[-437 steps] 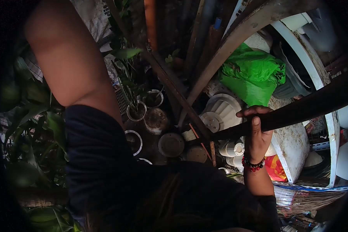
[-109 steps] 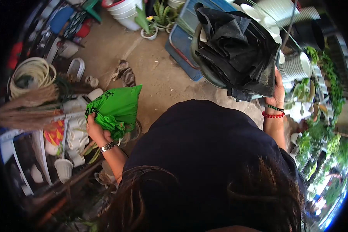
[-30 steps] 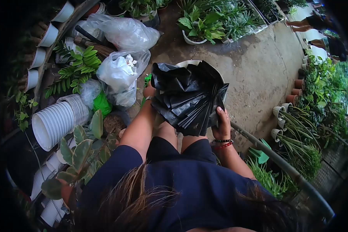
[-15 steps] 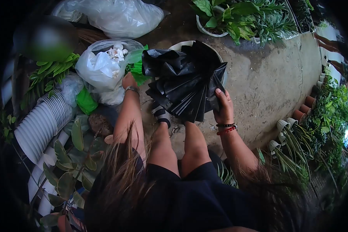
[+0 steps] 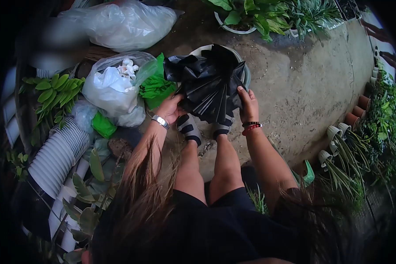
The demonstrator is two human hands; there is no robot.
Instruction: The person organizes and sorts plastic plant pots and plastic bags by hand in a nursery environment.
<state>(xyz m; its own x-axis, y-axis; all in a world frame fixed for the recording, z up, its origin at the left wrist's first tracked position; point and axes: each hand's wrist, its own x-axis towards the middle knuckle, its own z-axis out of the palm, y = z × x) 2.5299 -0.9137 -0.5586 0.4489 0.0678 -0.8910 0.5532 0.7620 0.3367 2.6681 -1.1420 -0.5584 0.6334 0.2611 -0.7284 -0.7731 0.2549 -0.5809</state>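
A fanned-out stack of black plastic bags (image 5: 209,83) spreads between my two hands, above a round pale tub (image 5: 245,70) whose rim shows behind it. My left hand (image 5: 170,109), with a metal watch at the wrist, is closed at the stack's lower left edge. My right hand (image 5: 249,104), wearing black and red bracelets, pinches the right edge, thumb on top. Just left of the stack lies a crumpled green plastic bag (image 5: 156,88). Beside that stands a clear plastic bag (image 5: 114,86) with white plastic bags inside.
A large filled clear bag (image 5: 132,26) lies at the upper left. Stacked white pots (image 5: 59,154) lean at the left near leafy plants. Potted plants (image 5: 268,17) stand at the top, and brown pots (image 5: 352,119) line the right. My feet (image 5: 189,130) are below the stack.
My left hand has moved from beside the green bag to the black stack's lower left edge. My right hand and the stack have shifted slightly left.
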